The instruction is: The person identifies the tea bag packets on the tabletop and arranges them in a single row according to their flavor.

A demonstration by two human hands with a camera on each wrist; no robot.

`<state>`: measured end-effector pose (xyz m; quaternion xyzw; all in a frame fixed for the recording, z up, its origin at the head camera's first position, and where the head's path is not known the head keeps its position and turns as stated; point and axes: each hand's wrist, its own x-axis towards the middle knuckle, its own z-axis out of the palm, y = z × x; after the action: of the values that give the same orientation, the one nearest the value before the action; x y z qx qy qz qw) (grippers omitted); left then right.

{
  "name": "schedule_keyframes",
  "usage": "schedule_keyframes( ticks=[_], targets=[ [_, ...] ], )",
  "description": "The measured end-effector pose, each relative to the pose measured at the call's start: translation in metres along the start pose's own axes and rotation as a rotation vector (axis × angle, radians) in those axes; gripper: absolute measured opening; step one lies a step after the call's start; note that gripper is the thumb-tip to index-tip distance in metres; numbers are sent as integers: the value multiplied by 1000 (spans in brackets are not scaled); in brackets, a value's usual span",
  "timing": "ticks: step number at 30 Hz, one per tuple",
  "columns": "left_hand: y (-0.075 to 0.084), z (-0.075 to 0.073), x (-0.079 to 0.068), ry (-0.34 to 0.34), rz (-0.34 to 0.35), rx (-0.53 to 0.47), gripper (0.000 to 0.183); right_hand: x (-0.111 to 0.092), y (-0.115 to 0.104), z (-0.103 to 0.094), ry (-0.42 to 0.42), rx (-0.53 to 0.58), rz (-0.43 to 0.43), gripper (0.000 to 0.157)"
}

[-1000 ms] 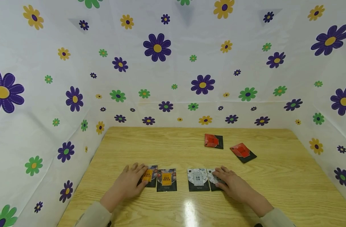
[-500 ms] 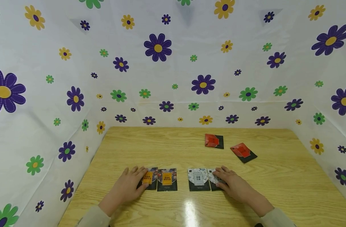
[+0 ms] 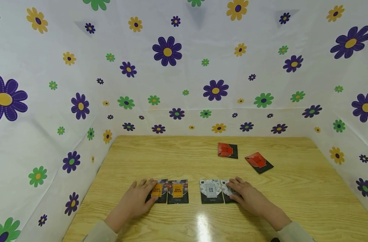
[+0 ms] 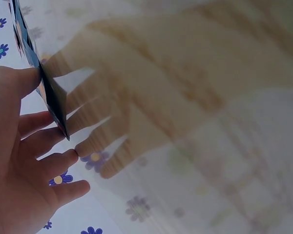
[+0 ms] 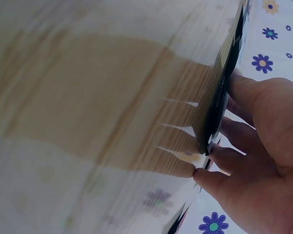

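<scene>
In the head view my left hand [image 3: 135,200] rests on an orange-labelled dark sachet [image 3: 163,189], covering its left part. Just right of it lies a matching orange-labelled sachet [image 3: 178,192]. My right hand [image 3: 250,199] rests on a white-and-black sachet [image 3: 225,193], hiding most of it. A second white-and-black sachet [image 3: 211,192] sits against its left side. The left wrist view shows the thumb and fingertips touching the sachet's edge [image 4: 54,105]. From the right wrist, the thumb and fingers touch the thin dark sachet [image 5: 219,105] near the tabletop.
Two red-and-black sachets [image 3: 259,163] lie farther back, right of centre, one of them angled. The wood-grain table [image 3: 159,154] is glossy and reflects the hands. Flower-patterned white cloth [image 3: 184,77] closes off its back and both sides.
The left hand has drawn its orange-labelled sachet slightly toward me, bringing it level with the matching one. My right hand and the other sachets look unmoved.
</scene>
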<state>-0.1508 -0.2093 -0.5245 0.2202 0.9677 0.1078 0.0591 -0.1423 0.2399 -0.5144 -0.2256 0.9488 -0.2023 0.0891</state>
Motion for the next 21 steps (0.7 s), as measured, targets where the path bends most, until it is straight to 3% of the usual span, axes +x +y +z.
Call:
schedule_keyframes(
  ticks=[10,15,21],
  targets=[
    [0,1,-2,-4,-4,-68,63,3,-2,-7,-11,-29,-51,46],
    [2,-1,-4,-7,-7,-71,62,5,0,-15,32,-25,-54,46],
    [2,0,-3,-10,-6,-60,63,11,18,-31,126,-64,-48,45]
  ],
)
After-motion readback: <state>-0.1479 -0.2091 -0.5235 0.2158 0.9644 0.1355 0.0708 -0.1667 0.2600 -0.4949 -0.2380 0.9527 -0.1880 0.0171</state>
